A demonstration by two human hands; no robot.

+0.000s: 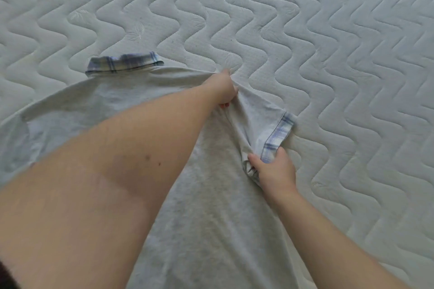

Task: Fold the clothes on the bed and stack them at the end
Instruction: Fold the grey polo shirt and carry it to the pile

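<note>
Both hands grip a grey shirt [206,206] lying flat on the quilted bed [328,42]. Reaching across, the left hand [223,90] pinches the fabric at the shoulder, right of the plaid collar [124,63]. Further right, the right hand [272,169] clutches bunched cloth beside the sleeve's plaid cuff [277,136].
</note>
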